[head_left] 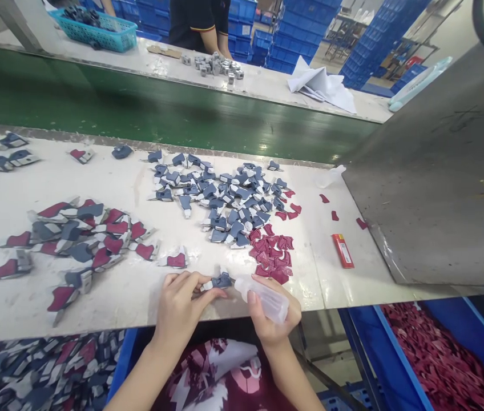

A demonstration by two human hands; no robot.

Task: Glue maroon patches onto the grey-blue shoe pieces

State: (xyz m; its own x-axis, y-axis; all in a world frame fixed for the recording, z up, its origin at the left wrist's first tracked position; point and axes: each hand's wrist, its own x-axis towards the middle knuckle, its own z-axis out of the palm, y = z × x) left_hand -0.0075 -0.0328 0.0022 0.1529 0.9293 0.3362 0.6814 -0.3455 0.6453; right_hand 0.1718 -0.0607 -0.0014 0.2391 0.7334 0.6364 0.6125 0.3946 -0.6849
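Between the thumb and fingers of my left hand (185, 299) is a small blue-grey and white plastic part (220, 281), held just above the white table. My right hand (274, 319) grips a translucent squeeze bottle (263, 298), tilted so that its nozzle points left at the part; I cannot tell whether the tip touches it. Beside the bottle lies a pile of flat dark-red pieces (273, 254). Beyond my hands spreads a heap of blue-grey and white parts (220, 194). Parts with red inlays (100, 240) are gathered to the left.
An orange-red lighter (343, 251) lies near a large metal panel (434, 171) at right. Blue bins with red pieces (447, 354) and mixed parts (40, 371) stand below the table edge. Across the green belt (139, 103), a person (199, 28) stands by small grey parts (216, 65).
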